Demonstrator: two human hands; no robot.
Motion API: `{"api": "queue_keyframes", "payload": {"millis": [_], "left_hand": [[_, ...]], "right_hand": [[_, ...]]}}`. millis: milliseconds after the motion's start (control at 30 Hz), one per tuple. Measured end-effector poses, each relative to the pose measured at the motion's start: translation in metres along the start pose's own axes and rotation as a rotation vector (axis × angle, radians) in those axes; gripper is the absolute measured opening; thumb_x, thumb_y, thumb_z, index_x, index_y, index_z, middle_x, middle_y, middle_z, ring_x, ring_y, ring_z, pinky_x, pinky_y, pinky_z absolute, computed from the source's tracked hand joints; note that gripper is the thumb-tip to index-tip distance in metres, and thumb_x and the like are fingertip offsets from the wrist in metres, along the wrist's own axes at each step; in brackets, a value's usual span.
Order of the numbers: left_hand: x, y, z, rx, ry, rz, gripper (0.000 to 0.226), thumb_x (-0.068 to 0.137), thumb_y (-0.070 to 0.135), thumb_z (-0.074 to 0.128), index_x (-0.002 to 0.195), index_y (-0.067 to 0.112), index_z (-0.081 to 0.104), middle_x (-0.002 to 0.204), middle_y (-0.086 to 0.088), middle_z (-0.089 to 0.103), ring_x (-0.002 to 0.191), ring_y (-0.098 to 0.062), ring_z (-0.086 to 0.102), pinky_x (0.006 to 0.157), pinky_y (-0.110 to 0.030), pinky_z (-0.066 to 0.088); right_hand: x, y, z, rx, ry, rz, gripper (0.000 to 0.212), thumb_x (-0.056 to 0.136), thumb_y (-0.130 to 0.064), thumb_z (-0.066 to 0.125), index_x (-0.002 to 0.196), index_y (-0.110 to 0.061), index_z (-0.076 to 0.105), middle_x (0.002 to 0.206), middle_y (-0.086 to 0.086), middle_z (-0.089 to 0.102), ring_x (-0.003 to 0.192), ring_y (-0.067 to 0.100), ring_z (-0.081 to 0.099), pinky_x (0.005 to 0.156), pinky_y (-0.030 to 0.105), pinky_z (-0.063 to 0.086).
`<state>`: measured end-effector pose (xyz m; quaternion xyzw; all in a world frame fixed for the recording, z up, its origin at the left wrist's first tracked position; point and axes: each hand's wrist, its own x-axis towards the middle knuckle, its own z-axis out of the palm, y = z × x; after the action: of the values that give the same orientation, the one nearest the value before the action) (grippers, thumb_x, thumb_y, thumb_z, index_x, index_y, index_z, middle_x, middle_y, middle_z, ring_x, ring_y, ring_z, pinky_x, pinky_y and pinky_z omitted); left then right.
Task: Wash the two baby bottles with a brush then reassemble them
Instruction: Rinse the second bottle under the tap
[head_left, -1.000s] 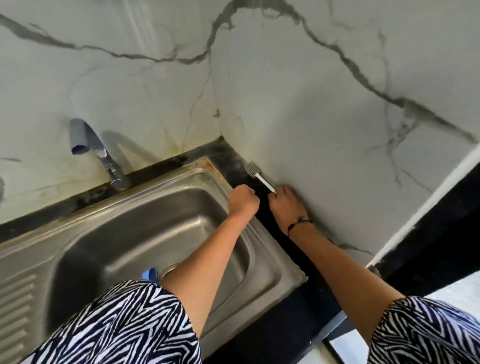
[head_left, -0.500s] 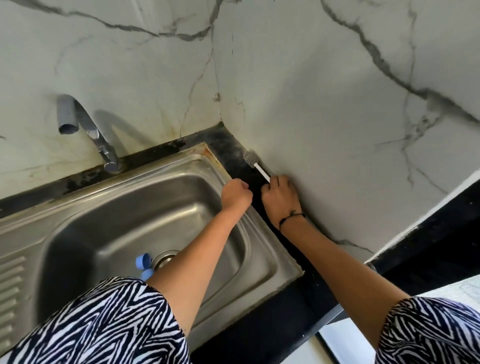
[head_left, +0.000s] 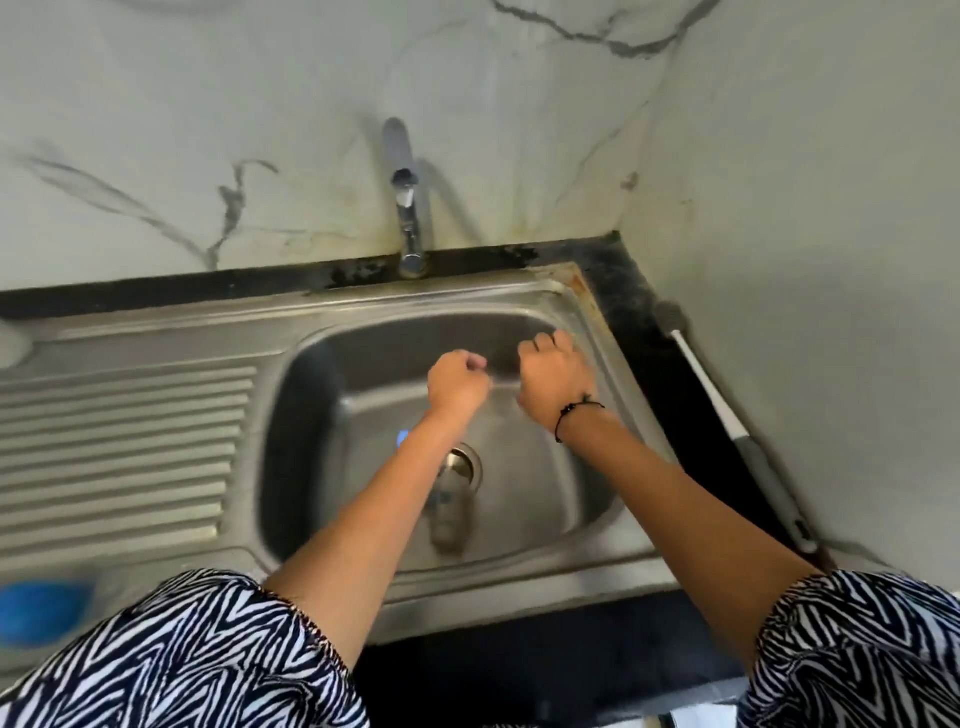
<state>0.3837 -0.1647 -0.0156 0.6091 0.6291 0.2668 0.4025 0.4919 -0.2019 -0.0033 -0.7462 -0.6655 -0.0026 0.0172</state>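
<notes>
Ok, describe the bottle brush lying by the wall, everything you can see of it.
The bottle brush lies flat on the dark counter strip between the sink rim and the right wall. Its grey bristle head, blurred, points toward the back corner; a thin white shaft runs from it into a thicker grey handle with a pale tip at the near end. It rests along the foot of the wall. Neither hand touches it.

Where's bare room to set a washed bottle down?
The ribbed drainboard left of the basin shows bare metal between the dark back ledge and a blue object at the near-left corner. The right ledge is crowded: the brush lies along it. Both hands hover over the basin.
</notes>
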Motion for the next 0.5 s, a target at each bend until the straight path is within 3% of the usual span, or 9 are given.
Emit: {"api": "queue_keyframes", "payload": {"millis": [200, 400, 500], "left_hand": [[0.038, -0.031, -0.06, -0.141, 0.083, -0.089, 0.028, 0.089, -0.002, 0.045, 0.105, 0.004, 0.067, 0.116, -0.008, 0.065, 0.113, -0.022, 0.057, 0.098, -0.028, 0.041], [0.078, -0.035, -0.082, -0.249, 0.075, -0.114, 0.025, 0.091, 0.0, 0.045, 0.103, 0.007, 0.067, 0.116, -0.006, 0.065, 0.112, -0.02, 0.057, 0.095, -0.025, 0.04], [0.093, -0.034, -0.082, -0.28, 0.061, -0.12, 0.026, 0.091, 0.0, 0.045, 0.103, 0.006, 0.066, 0.114, -0.008, 0.065, 0.11, -0.022, 0.058, 0.095, -0.028, 0.042]], "right_hand": [[0.062, -0.066, -0.002, 0.245, -0.067, -0.063, 0.047, 0.091, -0.013, 0.046, 0.137, -0.004, 0.038, 0.134, 0.016, 0.045, 0.126, 0.031, 0.034, 0.103, 0.037, 0.034], [0.131, -0.098, -0.007, 0.619, -0.11, 0.135, 0.077, 0.086, -0.012, 0.058, 0.15, -0.015, 0.015, 0.137, 0.018, 0.046, 0.126, 0.032, 0.044, 0.102, 0.037, 0.039], [0.156, -0.103, -0.009, 0.74, -0.128, 0.196, 0.088, 0.083, -0.003, 0.058, 0.151, -0.024, 0.007, 0.138, 0.019, 0.038, 0.12, 0.032, 0.046, 0.092, 0.033, 0.042]]}}
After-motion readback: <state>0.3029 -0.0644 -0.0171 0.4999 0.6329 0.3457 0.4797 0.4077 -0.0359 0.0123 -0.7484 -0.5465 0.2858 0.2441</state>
